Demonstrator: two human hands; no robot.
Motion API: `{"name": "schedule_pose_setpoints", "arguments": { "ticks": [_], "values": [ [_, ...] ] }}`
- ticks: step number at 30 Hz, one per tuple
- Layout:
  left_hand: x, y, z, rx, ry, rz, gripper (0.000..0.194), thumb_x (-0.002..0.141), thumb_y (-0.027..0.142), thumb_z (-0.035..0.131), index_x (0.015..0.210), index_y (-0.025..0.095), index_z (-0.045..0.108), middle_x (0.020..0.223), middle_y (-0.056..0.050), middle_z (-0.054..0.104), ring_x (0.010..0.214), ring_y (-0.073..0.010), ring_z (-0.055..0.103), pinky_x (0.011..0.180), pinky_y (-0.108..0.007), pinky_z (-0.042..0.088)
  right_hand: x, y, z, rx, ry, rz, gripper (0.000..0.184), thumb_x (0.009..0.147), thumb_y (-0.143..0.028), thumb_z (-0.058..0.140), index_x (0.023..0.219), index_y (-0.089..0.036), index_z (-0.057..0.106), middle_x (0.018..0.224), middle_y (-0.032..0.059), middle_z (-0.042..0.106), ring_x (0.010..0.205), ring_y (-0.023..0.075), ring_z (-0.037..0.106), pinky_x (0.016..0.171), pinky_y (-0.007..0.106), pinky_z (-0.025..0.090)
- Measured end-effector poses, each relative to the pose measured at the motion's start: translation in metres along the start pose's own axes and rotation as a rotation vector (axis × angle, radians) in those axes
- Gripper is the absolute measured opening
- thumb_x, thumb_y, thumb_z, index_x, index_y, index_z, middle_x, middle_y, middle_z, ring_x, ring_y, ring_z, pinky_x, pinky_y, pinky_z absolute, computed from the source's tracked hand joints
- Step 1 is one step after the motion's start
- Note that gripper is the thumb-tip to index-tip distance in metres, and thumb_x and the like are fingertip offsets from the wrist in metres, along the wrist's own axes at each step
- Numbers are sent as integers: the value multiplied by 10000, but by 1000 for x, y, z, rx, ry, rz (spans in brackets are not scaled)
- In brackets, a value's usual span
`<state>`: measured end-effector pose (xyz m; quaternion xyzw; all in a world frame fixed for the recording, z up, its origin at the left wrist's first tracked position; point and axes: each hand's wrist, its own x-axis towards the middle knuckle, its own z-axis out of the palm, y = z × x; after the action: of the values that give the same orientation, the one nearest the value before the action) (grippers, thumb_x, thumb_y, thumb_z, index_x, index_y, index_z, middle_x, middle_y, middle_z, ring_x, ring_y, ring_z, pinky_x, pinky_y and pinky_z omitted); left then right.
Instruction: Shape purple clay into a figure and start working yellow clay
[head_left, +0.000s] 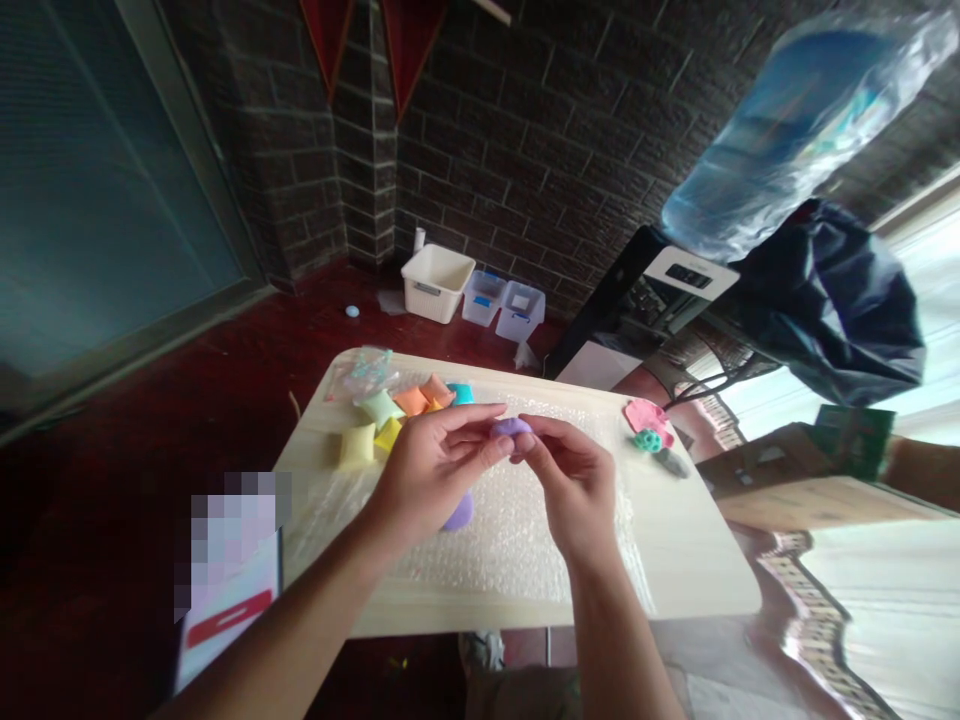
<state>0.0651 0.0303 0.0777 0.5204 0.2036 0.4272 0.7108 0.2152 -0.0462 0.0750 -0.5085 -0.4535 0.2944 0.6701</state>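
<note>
A small lump of purple modelling clay point(511, 428) is pinched between the thumbs and fingertips of both hands, above the middle of the table. My left hand point(442, 450) grips it from the left, and my right hand point(570, 465) from the right. Partly behind my left hand, a larger purple clay piece point(459, 512) rests on a sheet of bubble wrap point(510, 550). Left of my hands sit several soft-looking packets, among them a pale yellow one point(357, 446), a light green one point(381, 408), an orange one point(409, 401) and a blue one point(462, 394).
On the table's point(697, 560) right side lie a pink clay piece point(646, 414), a green lump point(648, 440) and a grey lump point(673, 462). A clear plastic bag point(367, 372) is at the back left corner. Beyond stand a white bin point(439, 285) and a water dispenser point(652, 300).
</note>
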Motion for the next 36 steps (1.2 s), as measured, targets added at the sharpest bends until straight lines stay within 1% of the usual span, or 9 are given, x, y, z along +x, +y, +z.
{"name": "schedule_pose_setpoints", "arguments": {
  "ticks": [5,12,16,18,21,24,26,31,36],
  "values": [
    [-5,1,1,57,7,111,278,855,234,878,1129,223,831,1112,-57,843,973,-209,817,908,-310,685,-2,-9,3,94,-39,-11,106,902,-281,843,1004,-269,817,825,-3,776,734,134,691,701,265,585],
    [-6,5,-2,315,-14,244,195,951,264,789,1142,268,832,1127,-40,833,1020,-198,801,946,-295,649,-2,-15,4,-31,-21,-77,67,902,-262,833,965,-241,821,831,13,781,693,135,673,661,273,583],
    [-6,8,-4,450,-15,336,182,973,265,760,1136,279,838,1126,-42,830,1047,-206,789,955,-307,637,-3,-14,4,-57,-34,-109,150,911,-263,826,1060,-263,822,904,25,779,758,150,690,692,289,593],
    [-8,7,-3,439,9,331,200,964,268,769,1152,271,837,1125,-49,834,1035,-215,795,949,-320,646,-3,-13,5,-83,-29,-126,144,913,-261,825,1056,-263,835,906,32,771,773,159,688,685,296,593],
    [-10,3,1,280,47,227,326,913,273,827,1238,254,806,1120,-58,841,987,-226,815,895,-321,676,-4,-11,6,-45,22,-114,94,927,-268,815,1017,-267,842,877,29,772,753,160,688,651,293,589],
    [-10,3,5,163,36,189,268,900,265,838,1167,236,829,1105,-58,846,984,-224,821,893,-311,682,-4,-9,7,33,44,-94,105,937,-297,814,1039,-277,827,885,26,788,739,156,696,653,294,597],
    [-9,5,6,186,47,235,185,912,248,823,1094,238,850,1096,-53,848,991,-214,818,910,-301,675,-5,-9,7,53,19,-78,109,943,-299,811,1049,-275,820,893,23,792,734,149,702,667,293,603],
    [-8,11,2,419,60,369,171,928,196,795,1076,251,861,1063,-55,850,953,-199,805,878,-295,661,-5,-13,8,26,-13,-68,72,946,-250,804,1014,-263,825,899,22,797,718,135,714,664,274,609],
    [-9,8,3,349,39,295,164,944,234,788,1092,251,855,1063,-55,846,985,-204,803,901,-297,654,-5,-14,9,42,7,-55,54,946,-244,804,996,-253,820,858,18,789,708,138,715,649,269,614]
  ]
}}
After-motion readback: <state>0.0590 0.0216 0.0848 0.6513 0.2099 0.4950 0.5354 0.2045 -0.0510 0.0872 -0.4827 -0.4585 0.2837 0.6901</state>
